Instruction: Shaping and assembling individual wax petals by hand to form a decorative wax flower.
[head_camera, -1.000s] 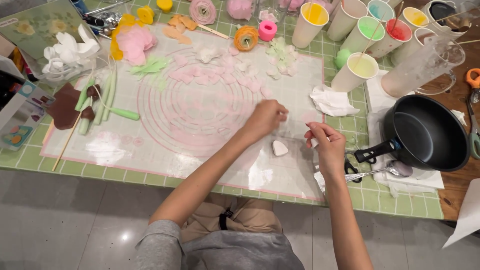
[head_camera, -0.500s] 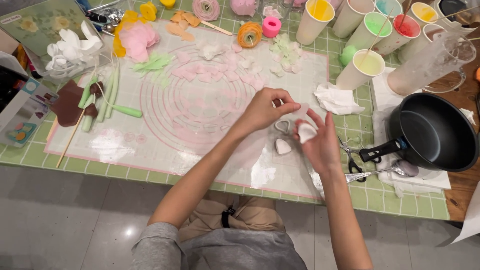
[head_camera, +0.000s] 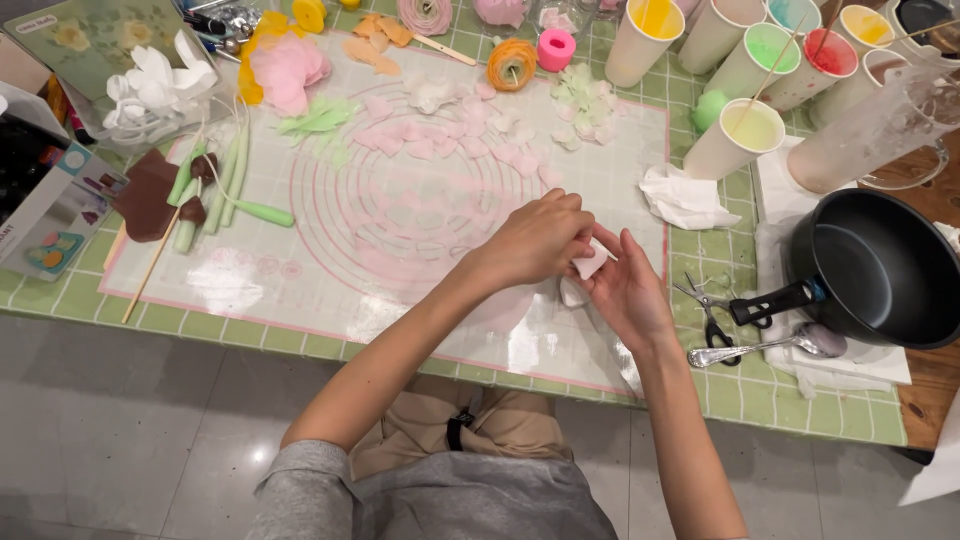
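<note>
Both hands meet over the right part of the silicone mat, just above the bench edge nearest the person. Left hand comes in from the left, knuckles up, fingertips pinched shut on a small white petal piece. Right hand sits just right of and below it, palm turned up and in, fingers half curled, supporting the same piece from underneath; so both grips are closed on the petal, left pinching, right cradling. Petal lies between the two sets of fingertips, mostly hidden; its long axis looks to run up-right to down-left, can't tell for sure. Left fingertips cover more of it, so left is the nearer, working hand. Another white piece lies on the mat just under the hands, not held. Forearms converge in a V from the person's lap. Pink petals are spread across the mat's rings, well apart from the hands. Scissors, spoon and black pan sit to the right, near the right wrist, untouched. Paint cups at far right back.
</note>
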